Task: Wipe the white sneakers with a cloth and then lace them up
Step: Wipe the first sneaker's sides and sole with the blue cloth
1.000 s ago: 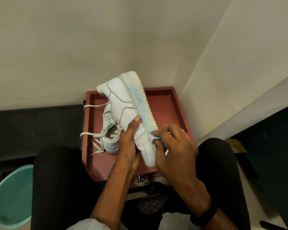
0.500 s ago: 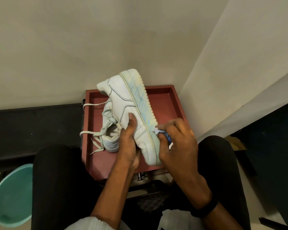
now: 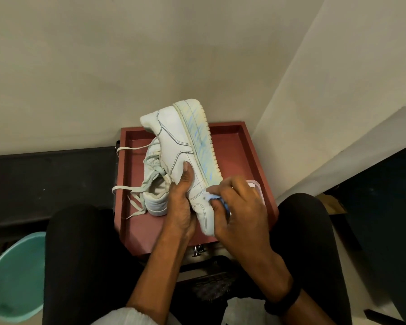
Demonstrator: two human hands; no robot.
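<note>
A white sneaker (image 3: 174, 137) is held on its side above the red tray (image 3: 239, 158), sole edge to the right with blue marks along it. My left hand (image 3: 182, 205) grips its upper near the toe, thumb on the leather. My right hand (image 3: 238, 212) pinches a small blue cloth (image 3: 215, 198) against the toe end of the sole. A second white sneaker (image 3: 155, 193) lies in the tray behind the first, its loose laces (image 3: 129, 187) trailing over the left rim.
A teal bucket (image 3: 12, 277) stands on the floor at the lower left. A black bench (image 3: 45, 179) runs left of the tray. Walls close in behind and to the right. A pale pink object (image 3: 256, 185) peeks out behind my right hand. My knees flank the tray.
My right hand with the cloth has slid a little down the sole edge toward the toe. The sneaker has tilted slightly; my left hand keeps its grip.
</note>
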